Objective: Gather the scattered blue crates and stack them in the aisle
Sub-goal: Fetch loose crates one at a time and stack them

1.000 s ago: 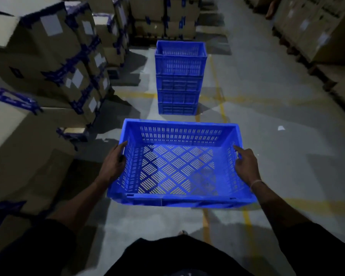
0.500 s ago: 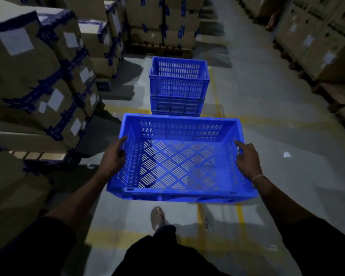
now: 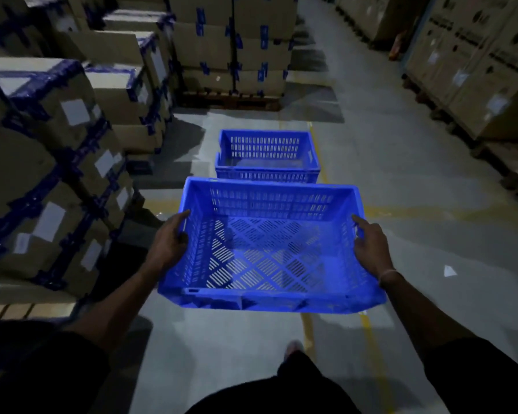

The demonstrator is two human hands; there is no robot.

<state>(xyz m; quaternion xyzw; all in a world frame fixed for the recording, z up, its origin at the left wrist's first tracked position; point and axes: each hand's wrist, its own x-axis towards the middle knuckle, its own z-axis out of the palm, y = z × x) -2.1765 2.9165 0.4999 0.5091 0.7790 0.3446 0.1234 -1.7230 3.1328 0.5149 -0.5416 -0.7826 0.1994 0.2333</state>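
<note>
I carry an empty blue slotted crate [image 3: 269,252] level in front of me, above the floor. My left hand [image 3: 169,243] grips its left wall, fingers curled over the rim. My right hand [image 3: 371,246] grips the right wall the same way, a thin band on the wrist. Straight ahead in the aisle stands the stack of blue crates [image 3: 266,156]; its open top crate shows just beyond the far rim of the carried one, and the lower crates are hidden behind it.
Taped cardboard boxes [image 3: 57,162] on pallets line the left side, more stand at the back [image 3: 234,49] and along the right [image 3: 476,70]. Yellow floor lines [image 3: 368,339] run down the concrete aisle. A white scrap [image 3: 449,270] lies on the floor at right.
I have walked forward with the crate. The stack has come much closer and now sits right behind the carried crate's far rim. Both hands keep the same hold.
</note>
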